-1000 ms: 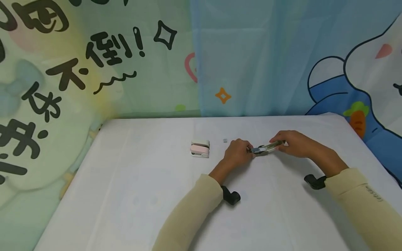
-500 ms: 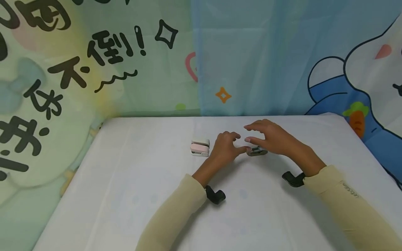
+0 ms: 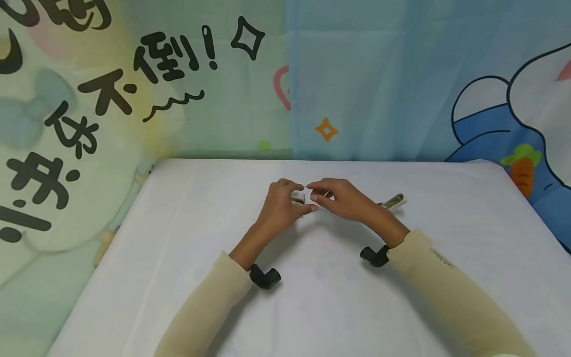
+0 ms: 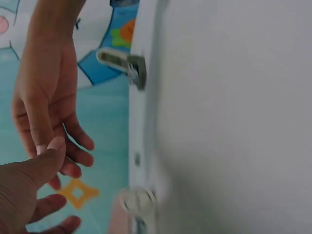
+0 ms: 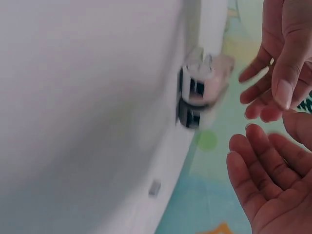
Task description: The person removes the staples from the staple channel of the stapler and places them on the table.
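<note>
My left hand (image 3: pixel 283 203) hovers over the table with relaxed fingers and nothing in them, partly covering a small pink-and-white two-part gadget (image 3: pixel 297 197). In the right wrist view this pink-and-white gadget (image 5: pixel 202 85) shows dark slots at its end. My right hand (image 3: pixel 341 198) is close by, fingers loosely bent around nothing, its fingertips right at those of the left. Behind the right wrist lies an opened-up stapler (image 3: pixel 394 202), partly hidden; its pale arm and metal part stand apart in the left wrist view. A small grey block (image 5: pixel 154 188), like a short staple stick, lies near the gadget.
A white-covered table (image 3: pixel 321 297) spans the work area. Its far edge meets a printed cloth backdrop (image 3: pixel 374 79) with cartoon figures and black lettering. Black camera mounts (image 3: pixel 265 277) sit at both wrists.
Both hands let go of the stapler, which now lies on the table at the right. They have moved left, and the left hand now overlaps the pink-and-white gadget.
</note>
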A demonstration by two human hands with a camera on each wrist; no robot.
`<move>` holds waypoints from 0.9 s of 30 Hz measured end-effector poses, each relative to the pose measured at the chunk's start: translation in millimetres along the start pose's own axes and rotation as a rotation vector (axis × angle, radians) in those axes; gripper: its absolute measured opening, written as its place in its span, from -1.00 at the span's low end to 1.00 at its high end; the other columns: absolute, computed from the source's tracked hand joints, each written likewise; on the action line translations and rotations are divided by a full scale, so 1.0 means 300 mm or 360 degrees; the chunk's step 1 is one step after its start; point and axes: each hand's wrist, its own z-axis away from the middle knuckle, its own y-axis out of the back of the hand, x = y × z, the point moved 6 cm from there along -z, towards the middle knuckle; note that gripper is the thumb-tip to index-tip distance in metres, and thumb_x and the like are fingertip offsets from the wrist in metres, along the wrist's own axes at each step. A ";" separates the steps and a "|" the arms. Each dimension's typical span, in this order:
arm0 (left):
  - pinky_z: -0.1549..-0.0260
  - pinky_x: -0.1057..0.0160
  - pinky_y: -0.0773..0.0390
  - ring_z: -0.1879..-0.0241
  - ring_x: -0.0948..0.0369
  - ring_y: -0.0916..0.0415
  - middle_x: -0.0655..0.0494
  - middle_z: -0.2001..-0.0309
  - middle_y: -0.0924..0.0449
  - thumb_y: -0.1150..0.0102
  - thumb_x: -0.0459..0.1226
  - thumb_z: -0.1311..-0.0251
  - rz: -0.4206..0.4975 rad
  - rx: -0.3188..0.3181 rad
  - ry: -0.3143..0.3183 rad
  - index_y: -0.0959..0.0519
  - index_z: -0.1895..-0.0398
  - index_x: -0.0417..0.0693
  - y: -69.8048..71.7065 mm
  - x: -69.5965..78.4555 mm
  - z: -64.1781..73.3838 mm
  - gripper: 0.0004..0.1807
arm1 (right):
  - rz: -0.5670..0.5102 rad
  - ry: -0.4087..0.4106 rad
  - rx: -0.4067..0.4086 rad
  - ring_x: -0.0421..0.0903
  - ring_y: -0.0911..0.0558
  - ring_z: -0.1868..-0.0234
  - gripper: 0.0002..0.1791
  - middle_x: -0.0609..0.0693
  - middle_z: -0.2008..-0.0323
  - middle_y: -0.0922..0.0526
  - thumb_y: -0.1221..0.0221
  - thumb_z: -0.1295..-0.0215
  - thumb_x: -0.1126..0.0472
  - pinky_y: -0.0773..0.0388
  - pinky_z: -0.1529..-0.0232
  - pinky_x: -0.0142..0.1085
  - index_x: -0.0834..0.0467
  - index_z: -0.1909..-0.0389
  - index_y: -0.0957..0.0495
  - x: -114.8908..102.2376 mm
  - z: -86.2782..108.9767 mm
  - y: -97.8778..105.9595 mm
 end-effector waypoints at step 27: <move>0.37 0.29 -0.45 0.35 0.19 -0.47 -0.02 0.26 -0.54 -0.35 -0.39 -0.07 0.0197 -0.0113 0.0308 -0.63 0.20 -0.30 0.003 -0.204 0.051 -0.77 | 0.0273 0.0081 -0.0227 0.00 -0.52 0.02 -0.72 0.09 0.06 -0.59 -0.15 -0.35 0.37 -0.45 0.02 -0.15 0.28 -0.06 -0.59 -0.066 -0.181 -0.174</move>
